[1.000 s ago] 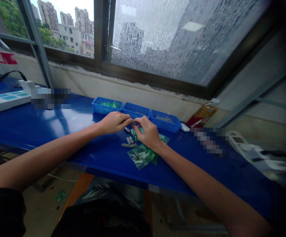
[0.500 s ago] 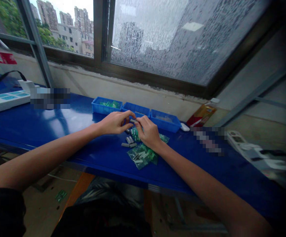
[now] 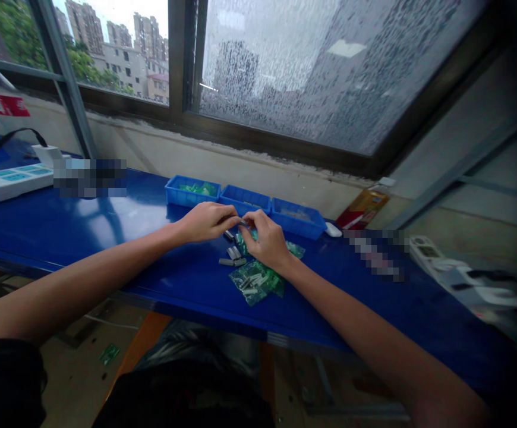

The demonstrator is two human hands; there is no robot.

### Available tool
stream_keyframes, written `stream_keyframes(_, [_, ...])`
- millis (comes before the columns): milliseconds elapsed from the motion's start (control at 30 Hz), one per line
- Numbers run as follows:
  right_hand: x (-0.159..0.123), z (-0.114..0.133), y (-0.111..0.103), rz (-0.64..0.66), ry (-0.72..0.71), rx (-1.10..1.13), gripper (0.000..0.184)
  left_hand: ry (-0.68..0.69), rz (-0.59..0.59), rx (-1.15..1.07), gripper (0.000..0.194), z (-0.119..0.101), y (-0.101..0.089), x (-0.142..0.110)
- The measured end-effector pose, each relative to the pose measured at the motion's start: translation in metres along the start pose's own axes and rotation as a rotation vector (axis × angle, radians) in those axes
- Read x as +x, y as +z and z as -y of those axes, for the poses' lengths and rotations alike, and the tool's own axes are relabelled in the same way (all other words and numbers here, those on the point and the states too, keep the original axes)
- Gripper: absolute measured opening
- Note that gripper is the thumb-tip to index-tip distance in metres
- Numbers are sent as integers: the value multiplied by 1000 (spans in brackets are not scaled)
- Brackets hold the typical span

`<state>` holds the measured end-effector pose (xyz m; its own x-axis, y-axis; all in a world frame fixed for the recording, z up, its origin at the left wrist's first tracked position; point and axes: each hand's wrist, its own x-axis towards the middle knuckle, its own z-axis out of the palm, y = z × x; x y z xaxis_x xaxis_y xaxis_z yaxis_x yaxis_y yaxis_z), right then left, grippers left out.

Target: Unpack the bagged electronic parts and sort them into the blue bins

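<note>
The left hand (image 3: 205,221) and the right hand (image 3: 267,239) meet fingertip to fingertip just in front of the middle blue plastic tray (image 3: 246,199), pinching between them one small grey metal piece (image 3: 242,223); it is too small to tell which hand carries more of the grip, but both are closed on it with curled fingers. The piece is held just above the glossy blue bench (image 3: 107,226), a little nearer the person than that middle tray. Directly below the hands, more loose grey metal pieces (image 3: 232,260) lie scattered on the bench, touching or nearly touching one another. Under and just nearer than the right wrist lies a heap of small green circuit boards (image 3: 256,282), partly covered by the hand, with pale parts on them. The middle tray is flanked by two like it in a row: the left blue tray (image 3: 191,191) holds green boards, and the right blue tray (image 3: 298,218) shows only faint contents that cannot be made out. Beyond the right tray, further along the row, a small white object (image 3: 334,229) rests on the bench beside a leaning orange carton (image 3: 364,208). Far to the left of the trays a white power strip (image 3: 6,181) lies on the bench below the window.
</note>
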<state>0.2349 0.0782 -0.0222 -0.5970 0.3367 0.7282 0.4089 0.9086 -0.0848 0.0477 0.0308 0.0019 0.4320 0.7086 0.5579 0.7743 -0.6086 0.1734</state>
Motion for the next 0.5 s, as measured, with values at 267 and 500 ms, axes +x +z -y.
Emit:
stream_keyframes(267, [1,-1,0,-6,19,-28,15,19,2,-97,28,-3,-3,-1])
stream_keyframes(500, [1,-1,0,12,36,-31,20,-34,-79,-9,23,3,0,1])
